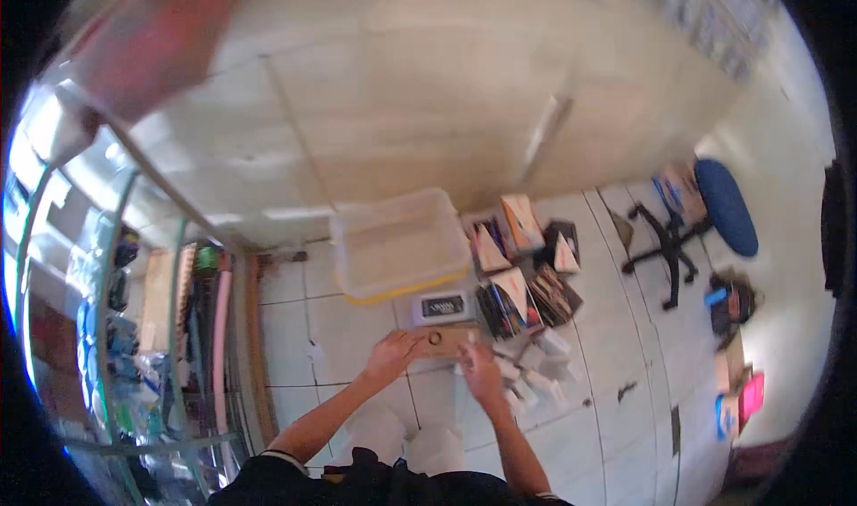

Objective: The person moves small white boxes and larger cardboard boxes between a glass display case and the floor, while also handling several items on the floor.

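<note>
A flat brown cardboard box with a dark ring mark on it lies between my two hands, low over the tiled floor. My left hand grips its left end, fingers reaching onto its edge. At the right end my right hand is closed on the box, with something small and pale by its fingertips, too blurred to name. Just beyond is a white box with a dark label. Several small white boxes lie loosely to the right of my right hand.
A translucent plastic bin with a yellow lower edge stands ahead. Right of it are open boxes of pens and packets. Glass shelving lines the left side. A blue office chair and a dark bag are at the right.
</note>
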Available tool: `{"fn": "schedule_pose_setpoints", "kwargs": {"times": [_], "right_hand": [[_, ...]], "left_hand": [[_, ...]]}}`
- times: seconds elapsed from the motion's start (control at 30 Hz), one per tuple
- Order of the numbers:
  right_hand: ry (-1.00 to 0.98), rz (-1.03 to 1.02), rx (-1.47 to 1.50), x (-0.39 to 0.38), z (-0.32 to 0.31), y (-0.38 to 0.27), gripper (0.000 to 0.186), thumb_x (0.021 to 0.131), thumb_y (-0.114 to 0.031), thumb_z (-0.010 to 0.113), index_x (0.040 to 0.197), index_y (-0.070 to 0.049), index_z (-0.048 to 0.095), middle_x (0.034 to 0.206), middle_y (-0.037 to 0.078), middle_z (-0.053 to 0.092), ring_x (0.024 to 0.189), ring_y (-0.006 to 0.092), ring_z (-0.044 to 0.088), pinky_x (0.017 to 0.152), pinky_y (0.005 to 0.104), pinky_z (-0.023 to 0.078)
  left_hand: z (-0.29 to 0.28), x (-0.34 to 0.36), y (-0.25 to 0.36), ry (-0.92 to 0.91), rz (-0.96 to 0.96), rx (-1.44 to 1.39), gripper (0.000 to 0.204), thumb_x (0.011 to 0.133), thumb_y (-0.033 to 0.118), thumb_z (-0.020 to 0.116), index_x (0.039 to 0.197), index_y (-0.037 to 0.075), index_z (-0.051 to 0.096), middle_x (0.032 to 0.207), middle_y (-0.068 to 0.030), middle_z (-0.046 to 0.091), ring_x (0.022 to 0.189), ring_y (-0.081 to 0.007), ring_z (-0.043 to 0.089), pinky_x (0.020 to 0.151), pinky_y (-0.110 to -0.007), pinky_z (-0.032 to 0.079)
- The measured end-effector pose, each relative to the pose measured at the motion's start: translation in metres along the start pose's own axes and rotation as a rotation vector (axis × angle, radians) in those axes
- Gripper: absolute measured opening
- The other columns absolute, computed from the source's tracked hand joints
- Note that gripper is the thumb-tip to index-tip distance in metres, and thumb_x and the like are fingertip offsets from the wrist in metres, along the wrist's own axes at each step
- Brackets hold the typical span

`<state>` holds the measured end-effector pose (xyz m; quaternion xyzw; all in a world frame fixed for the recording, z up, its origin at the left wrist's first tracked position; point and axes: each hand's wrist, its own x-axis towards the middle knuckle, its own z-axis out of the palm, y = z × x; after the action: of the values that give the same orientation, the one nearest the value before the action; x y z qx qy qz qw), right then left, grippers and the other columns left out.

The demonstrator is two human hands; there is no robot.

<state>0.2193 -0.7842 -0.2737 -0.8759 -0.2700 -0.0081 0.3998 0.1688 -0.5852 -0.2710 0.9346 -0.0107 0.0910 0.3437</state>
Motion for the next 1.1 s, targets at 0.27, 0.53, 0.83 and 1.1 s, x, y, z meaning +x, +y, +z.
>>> {"fn": "schedule_pose_setpoints", "kwargs": {"times": [0.27,0.53,0.83,1.1], "right_hand": [[-0.528,-0.031,-0.239,-0.023,0.117,0.007,0.018,0.077,-0.016,0.05,0.091,-0.006,0.056,0.082,0.019,0.058,0.078,0.0366,0.055,0.068,0.0455,0.044],[-0.829,-0.318,-0.506,0.035,0.159,0.031,0.022,0.077,-0.016,0.048,0.096,-0.01,0.059,0.085,0.017,0.06,0.08,0.0342,0.057,0.071,0.0438,0.045],[-1.124,-0.61,-0.411,0.116,0.228,-0.04,0.019,0.077,-0.015,0.048,0.089,-0.008,0.06,0.084,0.014,0.06,0.078,0.0324,0.058,0.07,0.0427,0.046],[-1.301,-0.806,-0.312,0.133,0.299,-0.087,0.019,0.08,-0.016,0.048,0.093,-0.009,0.06,0.086,0.013,0.061,0.08,0.0267,0.06,0.072,0.0366,0.046]], "left_hand": [[-0.062,-0.23,-0.153,0.606,-0.749,-0.413,0.012,0.081,0.01,0.052,0.091,0.004,0.058,0.085,-0.0094,0.061,0.074,-0.0161,0.06,0.067,-0.029,0.048],[-0.02,-0.352,-0.124,1.184,-1.04,-0.551,0.014,0.081,0.005,0.047,0.088,0.0,0.058,0.074,-0.0101,0.061,0.068,-0.016,0.06,0.062,-0.025,0.048],[0.036,-0.364,-0.151,1.19,-1.114,-0.62,0.016,0.075,0.005,0.049,0.089,0.007,0.058,0.073,-0.0075,0.063,0.068,-0.018,0.061,0.061,-0.03,0.048],[-0.063,-0.275,-0.114,1.137,-1.16,-0.27,0.012,0.081,0.009,0.051,0.089,0.007,0.059,0.081,-0.0091,0.063,0.078,-0.0195,0.062,0.07,-0.03,0.048]]}}
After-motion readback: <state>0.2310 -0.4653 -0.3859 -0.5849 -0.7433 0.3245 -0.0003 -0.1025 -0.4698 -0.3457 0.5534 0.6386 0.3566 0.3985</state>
